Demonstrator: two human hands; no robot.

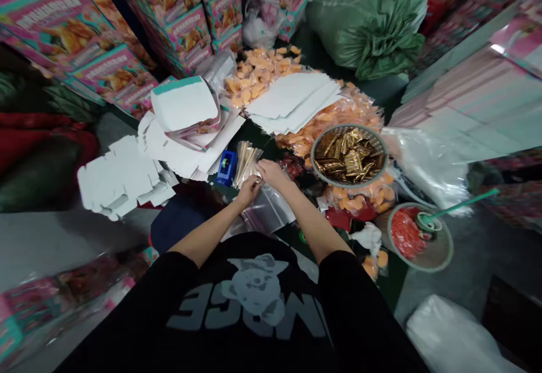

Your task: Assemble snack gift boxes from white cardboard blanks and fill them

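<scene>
My left hand (249, 190) and my right hand (273, 173) meet over the near part of the table. Both have their fingers closed in a pinch on thin clear plastic, seemingly a small bag; its contents are hidden by the fingers. Just beyond them lies a bundle of pale wooden sticks (245, 159) in clear wrapping. A blue tape dispenser (226, 167) stands to the left of the sticks. Flat clear plastic bags (271, 208) lie beneath my wrists, close to my body.
White cardboard sheets (292, 93) rest on orange packaged pieces (265, 71). To the right are a basket of gold packets (349, 156) and a basket of red packets (409, 232). An open box (186, 105) and flat cartons (121, 178) sit left. Printed boxes (186, 31) are stacked behind.
</scene>
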